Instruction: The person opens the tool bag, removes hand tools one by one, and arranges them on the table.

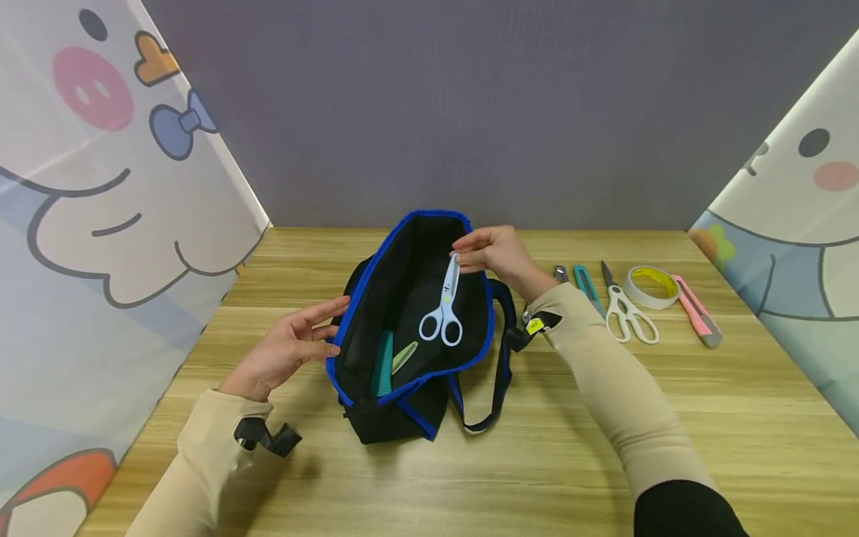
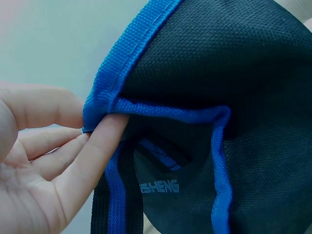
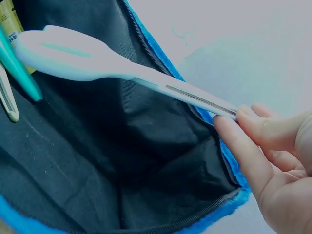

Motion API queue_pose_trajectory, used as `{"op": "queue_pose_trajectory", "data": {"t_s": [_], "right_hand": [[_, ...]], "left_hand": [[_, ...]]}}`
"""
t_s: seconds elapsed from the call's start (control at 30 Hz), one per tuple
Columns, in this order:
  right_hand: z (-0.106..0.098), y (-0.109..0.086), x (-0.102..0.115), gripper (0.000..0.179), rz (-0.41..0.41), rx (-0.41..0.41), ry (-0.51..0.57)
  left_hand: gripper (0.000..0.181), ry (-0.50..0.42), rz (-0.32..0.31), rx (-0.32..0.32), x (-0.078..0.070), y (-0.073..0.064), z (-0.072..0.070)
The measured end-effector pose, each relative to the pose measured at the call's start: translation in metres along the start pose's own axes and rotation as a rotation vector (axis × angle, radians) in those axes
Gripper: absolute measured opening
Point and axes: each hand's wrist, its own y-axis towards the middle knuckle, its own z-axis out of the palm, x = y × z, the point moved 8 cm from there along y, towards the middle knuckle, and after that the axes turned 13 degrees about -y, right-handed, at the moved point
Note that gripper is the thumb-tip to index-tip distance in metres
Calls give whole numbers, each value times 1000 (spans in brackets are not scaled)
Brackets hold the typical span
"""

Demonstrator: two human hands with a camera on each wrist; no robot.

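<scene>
Over the open bag: your right hand (image 1: pixel 493 253) pinches the small white scissors (image 1: pixel 445 306) by the blade tips, handles hanging down into the mouth of the bag.
Right hand: thumb and fingers (image 3: pixel 243 146) closed round the tip of the shut blades, seen close in the right wrist view; the rest of the scissors slants away over the black lining.
Left hand: your left hand (image 1: pixel 288 347) has its fingers straight and relaxed, fingertips (image 2: pixel 105 134) touching the blue-trimmed rim at the bag's left edge; it holds nothing.
Bag: the black bag with blue trim (image 1: pixel 376 283) sits mid-surface, mouth wide open towards you, its strap (image 1: pixel 499 365) trailing on the right.
Inside the bag: a teal tool (image 1: pixel 383 363) and a pale green one (image 1: pixel 405 356) lie side by side near the front rim, just left of the scissor handles.
Right of the bag, on the wooden surface (image 1: pixel 537 462): a teal utility knife (image 1: pixel 588 287), larger white scissors (image 1: pixel 627 313), a tape roll (image 1: pixel 652 287) and a pink utility knife (image 1: pixel 698 321), in a row, well apart from the bag.
</scene>
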Motion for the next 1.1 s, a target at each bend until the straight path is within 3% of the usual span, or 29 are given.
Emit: {"op": "queue_pose_trajectory", "data": {"t_s": [0.47,0.7,0.93,1.1], "right_hand": [[-28,-33,-9,33,68,58,-55],[-47,-54,-23,32,98,35,-79],[-63,-71,-25,25,70,6,-92],[-70,-84,-36,30,127,15,-164]], "left_hand": [[70,8,6,3,-1,0,2],[71,2,3,5,-1,0,2],[71,12,2,-5,-1,-1,1],[70,10,3,-3,-1,-1,1]]}}
